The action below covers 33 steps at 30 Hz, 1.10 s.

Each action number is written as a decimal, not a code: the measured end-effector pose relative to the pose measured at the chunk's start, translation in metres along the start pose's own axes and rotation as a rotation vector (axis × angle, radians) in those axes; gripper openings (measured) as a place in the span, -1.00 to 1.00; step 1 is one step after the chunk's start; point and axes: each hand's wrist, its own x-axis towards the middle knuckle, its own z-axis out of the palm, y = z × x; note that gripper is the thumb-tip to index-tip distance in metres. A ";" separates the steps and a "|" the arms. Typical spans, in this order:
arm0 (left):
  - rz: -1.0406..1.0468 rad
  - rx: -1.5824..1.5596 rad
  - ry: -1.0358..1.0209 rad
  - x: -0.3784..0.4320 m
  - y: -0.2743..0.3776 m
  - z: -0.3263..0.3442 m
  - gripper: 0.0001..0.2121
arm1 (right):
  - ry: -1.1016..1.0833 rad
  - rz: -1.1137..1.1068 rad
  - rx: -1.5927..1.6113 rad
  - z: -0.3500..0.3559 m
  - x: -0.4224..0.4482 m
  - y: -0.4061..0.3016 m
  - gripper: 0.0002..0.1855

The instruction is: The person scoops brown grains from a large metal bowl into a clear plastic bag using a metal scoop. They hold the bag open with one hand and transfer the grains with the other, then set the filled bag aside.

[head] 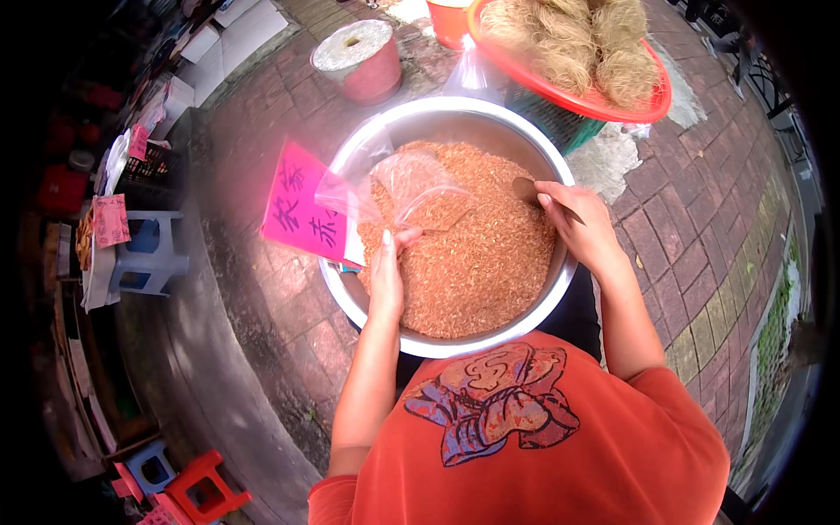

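A wide metal basin (453, 348) rests before me, filled with reddish-brown grain (479, 282) that looks like unhusked or red rice. On the grain lies a clear plastic bag (420, 174) with some of the same grain in it. My left hand (387, 275) pinches the bag's near edge between thumb and fingers; the exact grip is partly hidden. In my right hand (581, 226) is a dark spoon-like scoop (525, 189), its rounded head over the grain at the basin's right side. Its handle end sticks out past my fingers.
A pink handwritten sign (305, 203) leans at the basin's left rim. Beyond stand a red-and-white cylindrical block (359, 62) and a red tray (571, 98) of dried noodle-like bundles (564, 46) on a green crate (558, 125). Stools (147, 252) line the left; brick paving (682, 243) surrounds me.
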 end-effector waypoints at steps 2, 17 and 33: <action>0.003 0.003 -0.007 0.001 0.000 0.000 -0.34 | 0.025 0.015 0.027 0.004 -0.009 0.004 -0.82; 0.006 0.037 0.009 0.000 0.000 -0.001 -0.35 | -0.190 -0.110 0.450 -0.015 -0.008 -0.049 -0.78; 0.004 0.059 0.011 -0.001 0.005 0.002 -0.34 | -0.269 0.319 0.278 -0.017 -0.023 -0.022 -0.68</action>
